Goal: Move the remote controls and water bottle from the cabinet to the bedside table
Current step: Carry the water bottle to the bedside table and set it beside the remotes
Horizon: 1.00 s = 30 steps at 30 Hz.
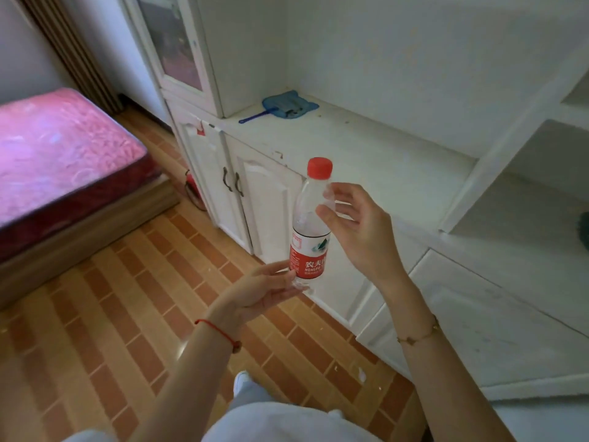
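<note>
A clear water bottle with a red cap and red label hangs upright in the air in front of the white cabinet. My right hand pinches its clear upper part with thumb and fingertips, the other fingers spread. My left hand is palm up below, its fingertips against the bottle's base. No remote control and no bedside table are in view.
A blue cloth and a blue-handled brush lie at the back of the cabinet top. Cabinet doors are closed. A bed with a pink mattress stands at the left. The floor is brown tile. Open shelves are at the right.
</note>
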Each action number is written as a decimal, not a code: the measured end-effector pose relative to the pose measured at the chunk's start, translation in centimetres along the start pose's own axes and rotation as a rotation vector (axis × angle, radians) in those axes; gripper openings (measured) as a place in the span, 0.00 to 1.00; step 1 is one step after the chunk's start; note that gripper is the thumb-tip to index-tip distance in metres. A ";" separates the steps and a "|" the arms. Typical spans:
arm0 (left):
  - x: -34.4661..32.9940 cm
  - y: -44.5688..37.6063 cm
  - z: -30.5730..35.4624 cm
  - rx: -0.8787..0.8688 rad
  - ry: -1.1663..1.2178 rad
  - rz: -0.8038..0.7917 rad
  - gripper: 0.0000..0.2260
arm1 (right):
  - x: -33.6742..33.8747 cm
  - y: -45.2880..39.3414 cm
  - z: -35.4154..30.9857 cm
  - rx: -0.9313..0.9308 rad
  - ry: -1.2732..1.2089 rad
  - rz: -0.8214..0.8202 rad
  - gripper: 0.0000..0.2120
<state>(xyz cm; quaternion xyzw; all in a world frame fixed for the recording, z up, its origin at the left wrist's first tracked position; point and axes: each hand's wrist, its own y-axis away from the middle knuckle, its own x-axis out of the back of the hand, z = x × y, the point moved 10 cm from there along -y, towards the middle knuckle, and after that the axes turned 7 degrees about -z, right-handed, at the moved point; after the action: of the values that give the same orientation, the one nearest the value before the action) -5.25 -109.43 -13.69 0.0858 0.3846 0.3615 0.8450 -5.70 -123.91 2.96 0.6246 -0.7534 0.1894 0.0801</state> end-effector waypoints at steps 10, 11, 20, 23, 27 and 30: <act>14.6 9.7 1.9 -0.086 0.143 0.253 0.30 | -17.9 -3.8 -3.0 0.031 -0.082 -0.239 0.18; 16.1 10.9 2.3 -0.101 0.166 0.284 0.28 | -19.9 -4.2 -3.5 0.038 -0.088 -0.263 0.17; 28.4 21.5 4.5 -0.224 0.285 0.476 0.20 | -37.7 -6.1 -8.7 0.125 -0.138 -0.517 0.17; 31.4 24.5 5.0 -0.277 0.324 0.529 0.26 | -42.5 -6.4 -10.3 0.163 -0.140 -0.592 0.19; 34.9 28.0 5.0 -0.327 0.385 0.609 0.22 | -48.8 -6.6 -12.2 0.203 -0.145 -0.726 0.19; 37.5 30.4 5.5 -0.373 0.412 0.669 0.23 | -53.2 -7.0 -13.8 0.249 -0.152 -0.802 0.19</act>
<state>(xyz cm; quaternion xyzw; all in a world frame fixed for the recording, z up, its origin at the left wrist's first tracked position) -1.30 -61.26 -19.12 -0.0224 0.4243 0.6884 0.5879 10.48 -71.20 -2.14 0.8852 -0.4261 0.1860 0.0156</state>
